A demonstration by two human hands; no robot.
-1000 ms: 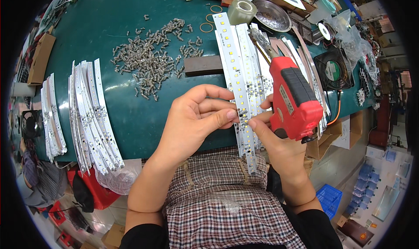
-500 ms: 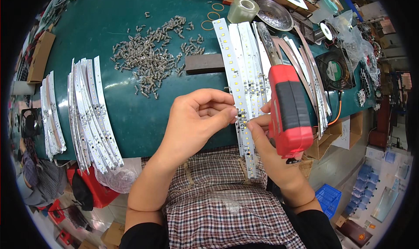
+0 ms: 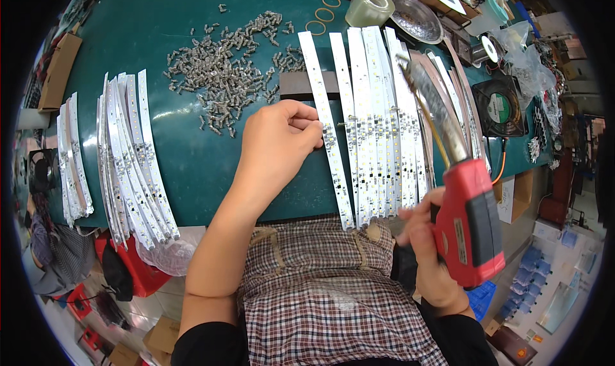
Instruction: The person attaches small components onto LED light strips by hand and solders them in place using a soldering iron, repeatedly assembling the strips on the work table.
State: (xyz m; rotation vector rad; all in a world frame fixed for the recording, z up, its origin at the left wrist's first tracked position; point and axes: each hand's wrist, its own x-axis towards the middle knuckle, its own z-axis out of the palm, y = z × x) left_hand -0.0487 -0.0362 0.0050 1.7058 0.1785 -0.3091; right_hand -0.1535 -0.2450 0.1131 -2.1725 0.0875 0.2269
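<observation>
My left hand is closed, thumb and fingers pinching the left edge of a white LED strip around its middle. That strip lies slightly apart from a row of similar LED strips, which carry small components across their middles. My right hand grips a red and black soldering gun, with its metal front end pointing up over the right side of the row. Its thumb and forefinger reach out left of the gun. Beneath the strips' upper parts sits a dark bar.
A heap of small metal connectors lies on the green table. More LED strips lie in bundles at left. A tape roll, metal dish, solder spool and fan stand at back right.
The LED strip has moved left and away from my right hand, my left hand going with it. My right hand and the soldering gun have swung right and toward me.
</observation>
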